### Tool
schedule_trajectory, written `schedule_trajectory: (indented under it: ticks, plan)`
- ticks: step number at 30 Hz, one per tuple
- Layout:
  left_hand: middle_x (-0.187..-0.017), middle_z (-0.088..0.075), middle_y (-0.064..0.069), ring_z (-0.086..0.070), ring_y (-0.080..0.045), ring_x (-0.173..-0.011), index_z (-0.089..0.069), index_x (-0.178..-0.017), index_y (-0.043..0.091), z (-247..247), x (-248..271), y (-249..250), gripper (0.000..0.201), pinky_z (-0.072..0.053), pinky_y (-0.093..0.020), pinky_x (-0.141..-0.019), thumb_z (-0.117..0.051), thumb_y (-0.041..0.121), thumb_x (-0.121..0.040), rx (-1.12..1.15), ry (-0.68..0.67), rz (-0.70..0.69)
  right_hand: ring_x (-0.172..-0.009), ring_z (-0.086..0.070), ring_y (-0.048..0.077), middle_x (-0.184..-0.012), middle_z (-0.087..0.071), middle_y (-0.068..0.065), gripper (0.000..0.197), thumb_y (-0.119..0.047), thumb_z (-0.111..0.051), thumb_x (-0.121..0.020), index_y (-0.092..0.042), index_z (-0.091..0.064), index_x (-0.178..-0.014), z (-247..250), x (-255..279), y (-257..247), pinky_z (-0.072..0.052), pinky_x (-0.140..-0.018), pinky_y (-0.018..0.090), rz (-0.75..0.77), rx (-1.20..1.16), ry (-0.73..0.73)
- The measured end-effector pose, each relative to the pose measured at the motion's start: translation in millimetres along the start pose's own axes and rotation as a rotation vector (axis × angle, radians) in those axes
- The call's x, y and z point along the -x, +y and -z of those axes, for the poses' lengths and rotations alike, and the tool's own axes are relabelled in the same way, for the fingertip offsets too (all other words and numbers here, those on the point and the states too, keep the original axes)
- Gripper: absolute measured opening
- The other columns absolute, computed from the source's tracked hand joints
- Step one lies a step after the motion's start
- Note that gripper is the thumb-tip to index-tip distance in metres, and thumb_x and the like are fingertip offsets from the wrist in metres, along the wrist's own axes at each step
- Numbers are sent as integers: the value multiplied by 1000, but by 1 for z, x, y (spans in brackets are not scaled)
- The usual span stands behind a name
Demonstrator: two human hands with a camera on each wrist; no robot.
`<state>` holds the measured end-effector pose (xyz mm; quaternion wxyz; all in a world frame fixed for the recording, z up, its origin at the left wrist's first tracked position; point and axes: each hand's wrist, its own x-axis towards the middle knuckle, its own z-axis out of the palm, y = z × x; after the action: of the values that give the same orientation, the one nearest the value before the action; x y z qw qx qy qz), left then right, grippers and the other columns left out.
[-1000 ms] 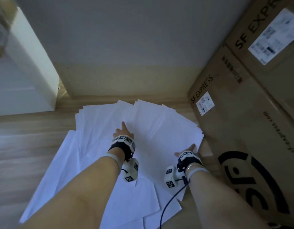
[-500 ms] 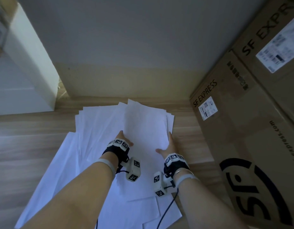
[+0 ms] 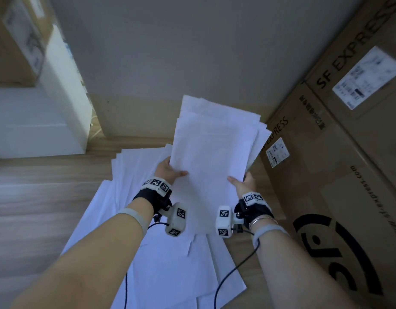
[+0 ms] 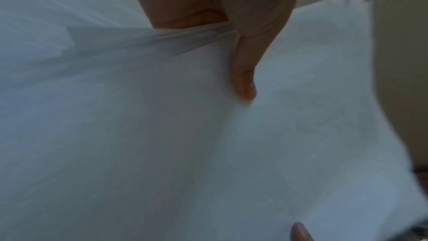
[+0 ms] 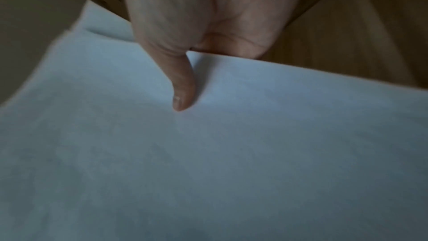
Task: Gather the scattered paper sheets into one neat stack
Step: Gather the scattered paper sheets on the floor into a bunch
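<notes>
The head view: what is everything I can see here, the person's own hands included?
held sheets: a bunch, count unclear, white, raised between both hands, edges uneven.
floor sheets: several, white, spread overlapping on the floor beneath the arms.
floor: one, light wood.
cardboard boxes: two on the right, brown, printed SF EXPRESS, white labels; another brown one upper left.
wall: grey, behind the paper.
wrist cameras: two, white with black markers, one per wrist.
left hand: pinches the bunch's left edge, thumb on top.
right hand: pinches the right edge, thumb on top.
</notes>
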<state>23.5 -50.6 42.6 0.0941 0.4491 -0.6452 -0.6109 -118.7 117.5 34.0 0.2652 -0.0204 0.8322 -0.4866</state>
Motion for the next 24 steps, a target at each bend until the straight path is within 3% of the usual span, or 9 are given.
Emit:
schedule_trajectory:
  ticks: [2,4,6,8,11,16,20,22,24]
  plan:
    - [-123,-62,-20,-60,-26,-101,-55,-124,-1,10,7,13,56,-49,-33,-86,-75,2,-72,121,43,-38,-75,-54,21,-72,-53,4,21,-11,-70,-81,-8,-51,-72,1,8,-22,-44,-70,31,59,-29,24]
    - [-118,-64,-20,-61,-26,-97,-58,-120,-3,20,14,24,52,-46,-30,-82,-76,1,-71,223,86,-63,-77,-62,30,-82,-64,18,26,-15,-75,-77,5,-60,-84,-1,16,-36,-53,-76,38,113,-100,16]
    - [-110,-64,-14,-62,-27,-100,-57,-120,0,30,21,30,53,-46,-29,-84,-76,1,-71,270,98,-102,-95,-65,39,-105,-67,28,47,-19,-78,-73,14,-61,-102,-3,26,-45,-52,-87,42,135,-155,-20]
    - [-111,-61,-9,-58,-22,-102,-53,-125,3,40,26,30,60,-45,-30,-89,-76,-2,-70,269,80,-149,-96,-66,35,-97,-70,17,37,-17,-78,-73,6,-63,-98,-3,35,-49,-54,-85,39,150,-186,-82]
    - [-118,-60,-7,-56,-20,-109,-48,-129,3,54,30,18,67,-43,-31,-97,-76,-2,-69,158,29,-138,-79,-62,17,-84,-65,1,33,-8,-76,-74,-3,-64,-104,-6,47,-41,-49,-65,22,150,-162,-143]
    - [-112,-63,-18,-58,-27,-105,-59,-113,-6,49,36,-4,34,-38,-27,-81,-66,-4,-80,-37,51,-78,-89,-58,20,-94,-62,8,28,-4,-77,-73,-6,-62,-96,-19,57,-18,-44,-79,28,89,-36,-189]
    - [-95,-58,-7,-52,-20,-91,-55,-95,7,50,36,1,25,-37,-25,-80,-67,-6,-77,100,95,-107,-80,-59,19,-88,-63,3,31,-5,-77,-73,-8,-60,-99,-22,53,-18,-49,-72,29,85,-100,-172]
    - [-95,-62,-9,-55,-24,-96,-57,-99,7,51,37,-4,29,-39,-28,-81,-69,-5,-76,70,61,-79,-89,-61,20,-97,-66,7,36,-8,-79,-71,-8,-62,-102,-24,50,-5,-50,-83,33,58,24,-208]
    - [-110,-64,-19,-56,-26,-101,-60,-110,-2,49,38,-13,30,-37,-28,-82,-67,-1,-80,-22,58,-20,-103,-62,25,-109,-66,12,40,-12,-77,-74,-5,-62,-110,-30,49,8,-46,-86,31,39,120,-233]
